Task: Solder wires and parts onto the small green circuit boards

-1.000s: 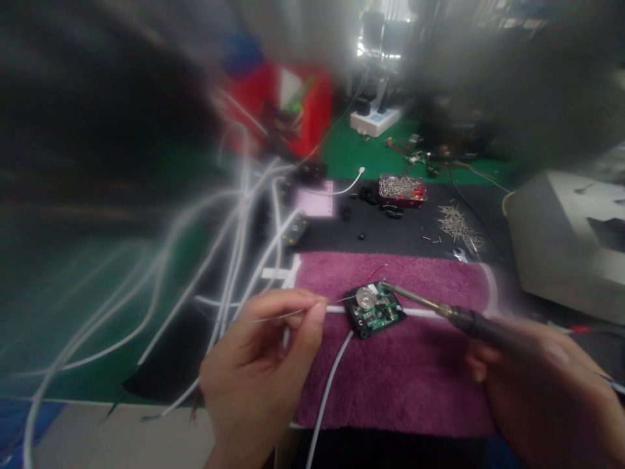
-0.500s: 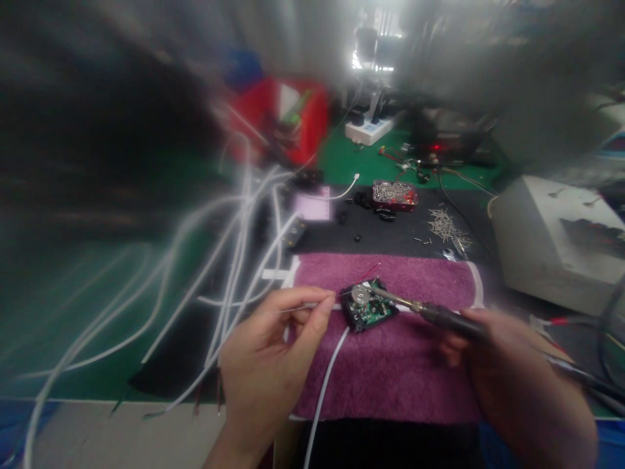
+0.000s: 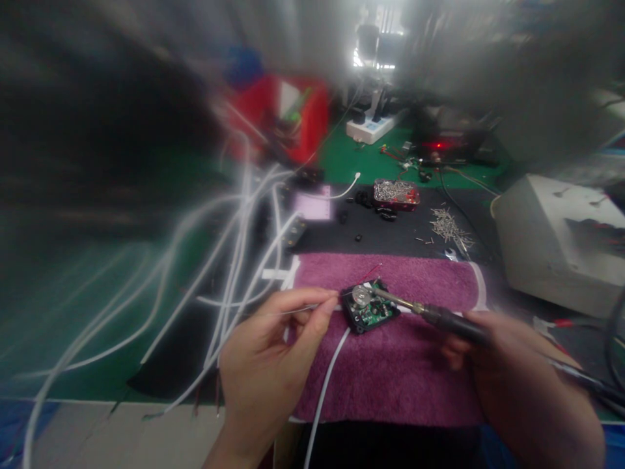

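Observation:
A small green circuit board (image 3: 370, 307) in a black case lies on a purple towel (image 3: 405, 371). My left hand (image 3: 273, 355) pinches a thin solder wire (image 3: 297, 309) whose end reaches the board's left edge. My right hand (image 3: 508, 368) grips a soldering iron (image 3: 430, 312) by its dark handle, and the metal tip rests on the board near a round silver part. A white cable (image 3: 326, 384) runs from the board down toward me.
Several white cables (image 3: 219, 260) sprawl over the green mat at left. Behind the towel are a tin of screws (image 3: 395, 193), loose screws (image 3: 446, 227), a pink card (image 3: 315, 205) and a red box (image 3: 288, 114). A grey box (image 3: 551, 234) stands at right.
My right hand and the iron have moved left, bringing the tip onto the board. My left hand shifted slightly right with the solder wire. The view drifted a little.

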`<act>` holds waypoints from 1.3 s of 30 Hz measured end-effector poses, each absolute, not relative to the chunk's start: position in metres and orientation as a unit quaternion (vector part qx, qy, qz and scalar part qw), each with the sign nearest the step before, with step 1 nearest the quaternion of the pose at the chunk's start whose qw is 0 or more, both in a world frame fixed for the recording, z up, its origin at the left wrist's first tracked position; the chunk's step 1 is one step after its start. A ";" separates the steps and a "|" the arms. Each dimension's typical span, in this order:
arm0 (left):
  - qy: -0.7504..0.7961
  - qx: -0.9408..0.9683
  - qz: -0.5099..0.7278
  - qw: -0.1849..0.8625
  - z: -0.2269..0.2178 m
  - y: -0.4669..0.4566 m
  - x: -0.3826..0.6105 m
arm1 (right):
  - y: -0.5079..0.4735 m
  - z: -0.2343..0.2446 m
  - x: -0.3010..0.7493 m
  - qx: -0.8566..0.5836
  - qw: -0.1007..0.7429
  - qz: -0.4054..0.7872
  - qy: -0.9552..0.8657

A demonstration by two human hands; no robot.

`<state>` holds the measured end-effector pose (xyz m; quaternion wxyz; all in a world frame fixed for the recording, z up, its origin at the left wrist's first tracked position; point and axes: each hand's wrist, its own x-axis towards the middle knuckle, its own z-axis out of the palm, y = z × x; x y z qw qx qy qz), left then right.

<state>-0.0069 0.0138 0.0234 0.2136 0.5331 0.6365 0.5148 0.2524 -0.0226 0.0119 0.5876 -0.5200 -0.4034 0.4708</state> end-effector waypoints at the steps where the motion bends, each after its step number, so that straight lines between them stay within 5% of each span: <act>1: 0.636 0.533 0.515 0.215 0.023 0.014 -0.007 | -0.022 0.013 0.252 -0.523 0.586 0.469 -0.404; 39: 0.603 0.558 0.534 0.197 0.023 0.010 -0.010 | -0.028 0.002 0.263 -0.492 0.584 0.503 -0.404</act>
